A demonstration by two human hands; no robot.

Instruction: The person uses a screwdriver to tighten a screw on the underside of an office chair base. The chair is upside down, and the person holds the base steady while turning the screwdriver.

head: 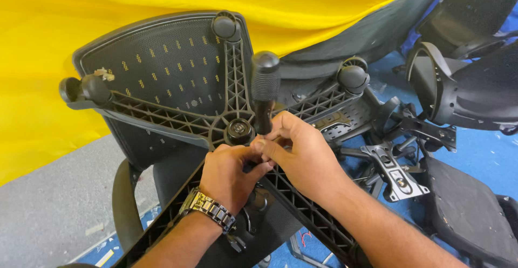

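A: What are the hands on?

B: Both meet at the middle of a black five-armed chair base (178, 118), turned underside up so its ribbed arms and casters face the camera. The left hand (229, 175), with a metal watch (208, 207) on the wrist, has its grip closed around something small just below the hub (239, 130); what it pinches is hidden by the fingers. The right hand (302, 152) presses against it from the right, fingers curled and thumb forward, closed at the foot of a black tool handle (264, 90).

A: Where does that handle stand?

B: Upright, just right of the hub, its ribbed, rounded top above both hands. Whether the right fingers truly clasp it or only touch it, I cannot tell.

A: And the casters?

B: One caster (225, 26) at the top, one (353, 76) on the right, and a third (86, 89) on the left.

A: What lies around?

B: A mesh chair back (162, 57) sits under the base. Behind is a yellow sheet (108, 4). On the blue floor (485, 149) to the right lie a metal seat plate (394, 171) and more black chair parts (469, 84)
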